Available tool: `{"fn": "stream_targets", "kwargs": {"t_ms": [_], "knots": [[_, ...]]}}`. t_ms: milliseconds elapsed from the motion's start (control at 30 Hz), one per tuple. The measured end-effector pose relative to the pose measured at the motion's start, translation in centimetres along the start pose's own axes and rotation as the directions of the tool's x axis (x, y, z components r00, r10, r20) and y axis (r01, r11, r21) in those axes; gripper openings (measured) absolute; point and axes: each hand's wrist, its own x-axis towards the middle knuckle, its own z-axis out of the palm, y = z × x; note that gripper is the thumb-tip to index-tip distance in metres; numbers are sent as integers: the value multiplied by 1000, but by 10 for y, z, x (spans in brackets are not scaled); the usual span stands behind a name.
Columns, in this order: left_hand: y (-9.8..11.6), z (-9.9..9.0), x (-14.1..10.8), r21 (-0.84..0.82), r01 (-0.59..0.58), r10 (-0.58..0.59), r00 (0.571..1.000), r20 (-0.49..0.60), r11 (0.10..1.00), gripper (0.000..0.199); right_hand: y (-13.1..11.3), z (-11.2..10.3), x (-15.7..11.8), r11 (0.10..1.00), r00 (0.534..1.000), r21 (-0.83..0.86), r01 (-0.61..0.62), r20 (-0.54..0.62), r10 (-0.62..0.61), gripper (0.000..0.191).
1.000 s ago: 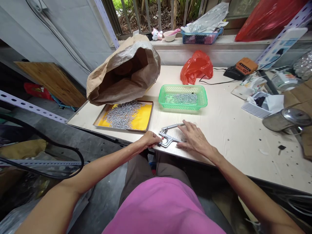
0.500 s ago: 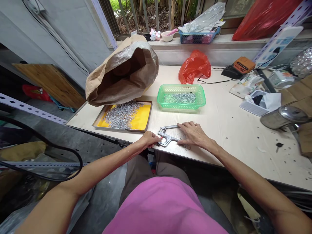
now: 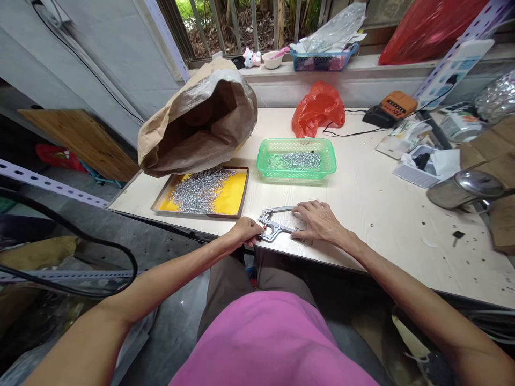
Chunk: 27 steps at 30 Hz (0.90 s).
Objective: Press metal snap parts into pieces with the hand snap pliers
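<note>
Grey metal pliers [image 3: 274,229] with a C-shaped jaw and a spring lie at the table's front edge, handles spread. My right hand [image 3: 318,221] grips the handle ends, fingers on the upper handle and thumb on the lower. My left hand [image 3: 246,230] is closed in a pinch at the jaw, beside a small red spot; what the fingertips hold is too small to make out. Left of the pliers, a shallow yellow-lined tray [image 3: 233,199] carries a heap of small metal pins [image 3: 197,192]. Behind them, a green plastic basket [image 3: 295,175] holds more small metal pieces [image 3: 301,159].
A big open paper bag [image 3: 197,126] leans over the tray's back. Toward the wall are a red plastic bag [image 3: 317,110] and an orange-black battery charger [image 3: 390,109]. A metal pot [image 3: 462,190] and a white tray [image 3: 418,174] stand at the right.
The view has shifted slightly. Both hands stay at the pliers, with the left fingers moving only a little at the jaw.
</note>
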Motion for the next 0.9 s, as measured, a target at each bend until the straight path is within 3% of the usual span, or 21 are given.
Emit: {"fn": "stream_targets", "kwargs": {"t_ms": [567, 633, 700, 767, 800, 833, 900], "knots": [[-2, 6, -2, -101, 66, -66, 998, 5, 993, 22, -7, -5, -4, 998, 1000, 63, -8, -29, 10, 58], [-5, 7, -4, -48, 65, -66, 998, -8, 997, 24, -8, -4, -4, 998, 1000, 64, -11, -28, 12, 55], [-9, 10, -7, 116, 6, 5, 995, -95, 993, 24, -8, -2, -3, 998, 999, 66, -10, -31, 12, 52], [-10, 15, -11, 375, -136, 240, 939, -247, 917, 23, -8, 2, -3, 997, 999, 71, 6, -37, -3, 50], [-9, 18, -12, 510, -212, 396, 873, -285, 833, 22, -8, 4, -4, 997, 999, 75, 17, -42, -14, 50], [-6, 22, -12, 626, -282, 544, 793, -275, 727, 24, -8, 7, -4, 996, 998, 79, 29, -49, -25, 50], [3, 28, -7, 767, -413, 741, 660, -120, 492, 37, -7, 10, -4, 995, 997, 86, 44, -66, -38, 53]]}}
